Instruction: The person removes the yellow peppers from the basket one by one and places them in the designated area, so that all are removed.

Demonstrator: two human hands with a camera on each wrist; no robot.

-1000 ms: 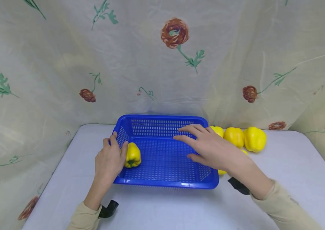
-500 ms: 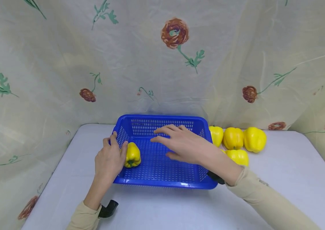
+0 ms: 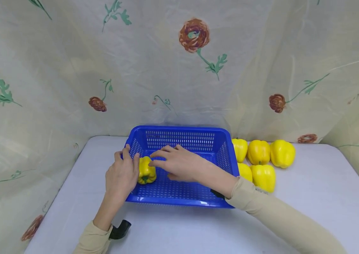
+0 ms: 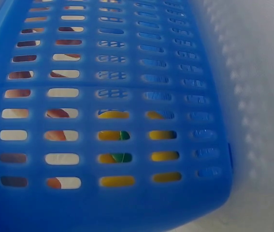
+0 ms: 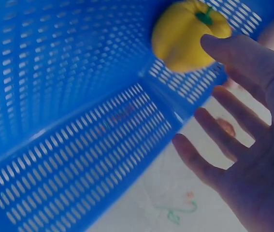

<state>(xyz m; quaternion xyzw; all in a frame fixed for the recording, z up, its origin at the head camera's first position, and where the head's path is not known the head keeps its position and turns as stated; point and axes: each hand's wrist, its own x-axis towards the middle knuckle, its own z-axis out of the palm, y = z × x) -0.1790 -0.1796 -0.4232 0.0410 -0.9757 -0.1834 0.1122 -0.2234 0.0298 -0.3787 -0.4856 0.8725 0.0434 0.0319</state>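
Observation:
A blue slotted basket [image 3: 179, 129] stands mid-table. One yellow pepper [image 3: 146, 171] lies inside it by the left wall. My left hand [image 3: 122, 173] grips that left wall, thumb inside next to the pepper. My right hand [image 3: 174, 163] reaches across the basket with straight fingers, the fingertips [image 3: 154, 159] at the pepper's top, holding nothing. In the right wrist view the pepper [image 5: 185, 35] sits just past my spread right hand [image 5: 223, 77]. The left wrist view shows the basket's outer wall [image 4: 127, 72], with the pepper [image 4: 113, 136] yellow through the slots.
Several more yellow peppers [image 3: 263, 176] lie on the table right of the basket, near the back. A flowered cloth [image 3: 195, 38] hangs behind and at both sides. The white table [image 3: 179, 233] extends in front of the basket.
My right hand has swept left across the basket, from its right end to the pepper, uncovering the peppers outside. The left hand and the pepper have stayed put.

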